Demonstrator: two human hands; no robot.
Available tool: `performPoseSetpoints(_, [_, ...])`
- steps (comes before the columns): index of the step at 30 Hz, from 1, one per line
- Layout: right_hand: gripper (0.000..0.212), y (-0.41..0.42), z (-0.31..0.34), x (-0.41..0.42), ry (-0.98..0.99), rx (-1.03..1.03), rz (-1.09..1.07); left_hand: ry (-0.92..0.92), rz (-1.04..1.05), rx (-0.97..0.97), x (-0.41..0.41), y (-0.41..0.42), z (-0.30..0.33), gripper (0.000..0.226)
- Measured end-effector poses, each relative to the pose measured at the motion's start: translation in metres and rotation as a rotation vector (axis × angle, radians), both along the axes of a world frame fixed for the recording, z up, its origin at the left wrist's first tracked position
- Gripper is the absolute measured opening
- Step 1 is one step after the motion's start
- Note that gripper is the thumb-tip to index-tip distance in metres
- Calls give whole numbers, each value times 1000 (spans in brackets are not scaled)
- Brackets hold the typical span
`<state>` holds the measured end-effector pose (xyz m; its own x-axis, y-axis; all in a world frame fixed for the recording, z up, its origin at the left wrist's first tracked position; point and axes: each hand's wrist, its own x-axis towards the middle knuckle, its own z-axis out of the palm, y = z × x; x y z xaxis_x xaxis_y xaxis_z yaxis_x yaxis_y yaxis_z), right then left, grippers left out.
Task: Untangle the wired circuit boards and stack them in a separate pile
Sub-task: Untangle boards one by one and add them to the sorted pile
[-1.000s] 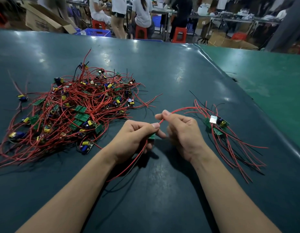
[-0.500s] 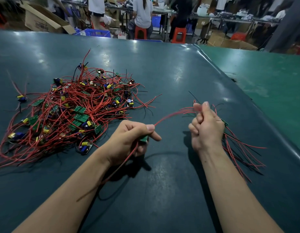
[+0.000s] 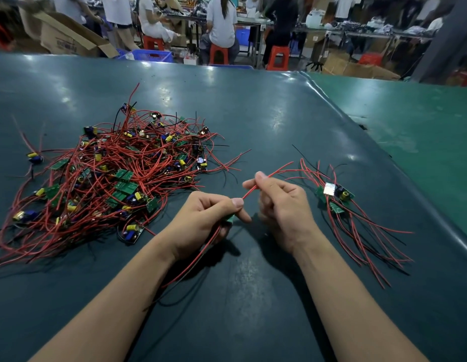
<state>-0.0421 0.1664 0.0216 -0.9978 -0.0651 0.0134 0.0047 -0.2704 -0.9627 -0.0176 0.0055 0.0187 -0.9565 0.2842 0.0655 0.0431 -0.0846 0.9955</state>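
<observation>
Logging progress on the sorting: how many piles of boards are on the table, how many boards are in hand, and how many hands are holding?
Piles: 2, tangled pile and sorted pile
Boards in hand: 1, board
Hands holding: 2, left hand, right hand
Total: 5

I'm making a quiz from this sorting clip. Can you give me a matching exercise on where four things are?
Things:
1. tangled pile
2. sorted pile
3. left hand
4. right hand

Places or states:
A. pinches a red wire
B. table's right side, few boards
C. holds a green board
D. table's left side, many boards

Pairs: 1-D, 2-B, 3-C, 4-A
</observation>
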Motion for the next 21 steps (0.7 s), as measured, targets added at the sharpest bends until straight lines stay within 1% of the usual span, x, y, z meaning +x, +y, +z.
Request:
performPoseSetpoints(4, [30,9,6,-9,-11,-163,-219,0,-30,8,1,-4,-1,29])
performPoseSetpoints(7, [31,25,10,-15,-51,-366,-395,-1,-37,76,0,-5,-1,27])
performPoseSetpoints(8, [34,30,10,-16,-56,-392,-429,-8,-12,119,-1,-5,-1,27])
performPoseSetpoints(9, [38,31,10,-14,-62,-347,-425,-9,22,150,-2,-4,-1,27])
performPoseSetpoints(10, [42,29,10,-11,-74,-236,-365,4,59,164,-4,-1,-1,28])
performPoseSetpoints(11, [46,22,8,-5,-90,-87,-244,33,93,164,-4,1,0,30])
performPoseSetpoints(12, [48,13,6,2,-95,65,-79,65,114,163,-6,2,-1,30])
performPoseSetpoints(13, [46,4,5,9,-79,181,93,83,128,159,-6,3,-1,31])
performPoseSetpoints(14, [40,-3,3,14,-43,238,223,83,135,162,-6,3,-2,31])
performPoseSetpoints(15, [31,-7,1,17,-7,249,283,79,135,168,-6,4,-3,32])
performPoseSetpoints(16, [24,-9,0,17,11,255,277,89,136,153,-5,4,-3,32])
performPoseSetpoints(19, [22,-5,1,16,30,312,206,169,158,45,-5,6,-3,30])
performPoseSetpoints(21, [20,-4,1,17,31,288,252,135,135,83,-6,6,-2,34])
